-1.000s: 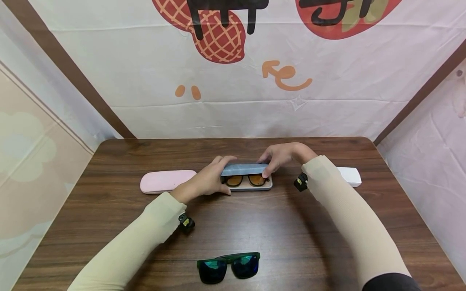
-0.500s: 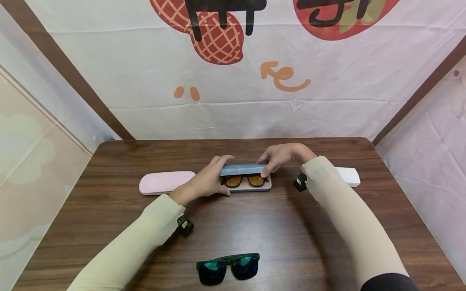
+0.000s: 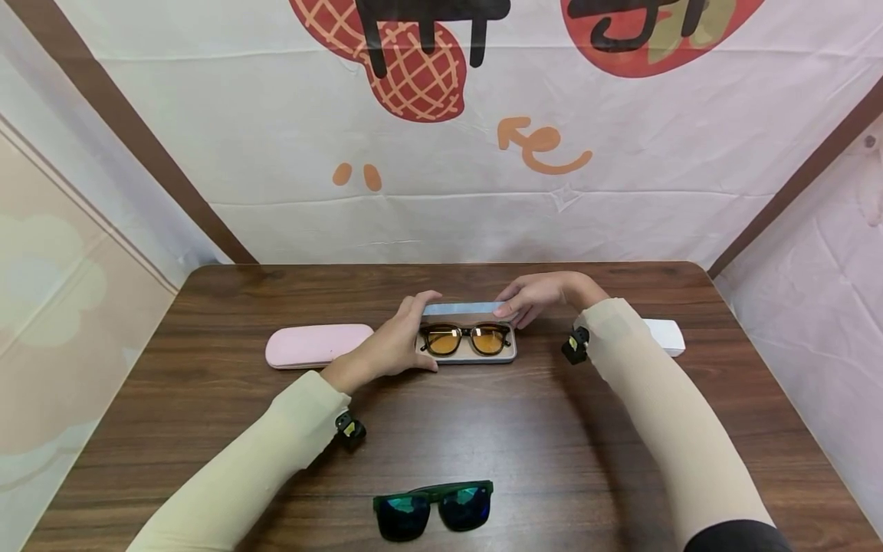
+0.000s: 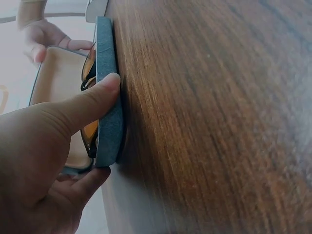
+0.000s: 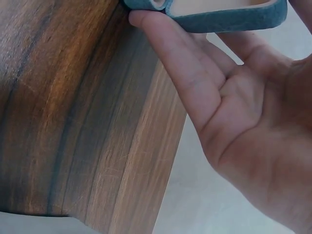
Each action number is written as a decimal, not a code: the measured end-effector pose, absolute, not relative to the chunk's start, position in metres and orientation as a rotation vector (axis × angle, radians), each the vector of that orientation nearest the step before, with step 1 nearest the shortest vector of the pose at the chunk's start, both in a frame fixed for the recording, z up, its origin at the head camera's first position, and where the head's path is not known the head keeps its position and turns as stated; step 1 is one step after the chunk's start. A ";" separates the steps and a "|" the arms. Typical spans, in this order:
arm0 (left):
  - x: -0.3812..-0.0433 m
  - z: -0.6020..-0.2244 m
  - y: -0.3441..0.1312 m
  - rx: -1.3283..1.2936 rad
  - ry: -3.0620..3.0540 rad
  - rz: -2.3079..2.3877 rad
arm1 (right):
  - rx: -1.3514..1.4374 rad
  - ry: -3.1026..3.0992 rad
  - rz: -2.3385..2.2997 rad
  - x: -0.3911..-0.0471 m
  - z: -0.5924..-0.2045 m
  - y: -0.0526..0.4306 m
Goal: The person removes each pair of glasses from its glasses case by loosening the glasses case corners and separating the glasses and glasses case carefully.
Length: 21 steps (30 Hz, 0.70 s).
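Observation:
A blue glasses case (image 3: 476,360) with a beige lining lies near the back of the table, its lid (image 3: 458,309) tilted up. Inside are dark-framed glasses with orange lenses (image 3: 487,342). My left hand (image 3: 393,339) grips the case's left end; in the left wrist view its thumb (image 4: 95,100) presses the front wall and a finger rests at the end. At the lid's right end, my right hand (image 3: 541,294) holds the edge. The right wrist view shows its fingers (image 5: 183,73) against the case's blue outer side near the hinge.
A pink glasses case (image 3: 313,345) lies to the left, partly behind the left hand. A white case (image 3: 665,336) lies at the right, partly covered by the right sleeve. Green-framed sunglasses (image 3: 434,509) lie near the front of the wooden table (image 3: 483,429).
The lid has swung further up and back, so the orange-lensed glasses show fully. My right hand has shifted slightly right along with it. My left hand stays on the case.

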<state>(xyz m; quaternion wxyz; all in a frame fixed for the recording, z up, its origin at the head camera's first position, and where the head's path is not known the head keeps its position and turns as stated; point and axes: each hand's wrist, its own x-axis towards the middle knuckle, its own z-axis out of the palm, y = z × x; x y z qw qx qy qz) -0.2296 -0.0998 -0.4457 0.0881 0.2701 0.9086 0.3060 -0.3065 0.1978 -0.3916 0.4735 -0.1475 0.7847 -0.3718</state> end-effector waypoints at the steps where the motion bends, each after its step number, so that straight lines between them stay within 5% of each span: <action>1: -0.229 -0.446 -0.100 0.806 2.707 0.908 | -0.357 1.922 -0.911 -0.307 -0.392 0.198; 21: -0.227 -0.445 -0.098 0.797 2.703 0.876 | -0.365 1.950 -0.931 -0.304 -0.395 0.199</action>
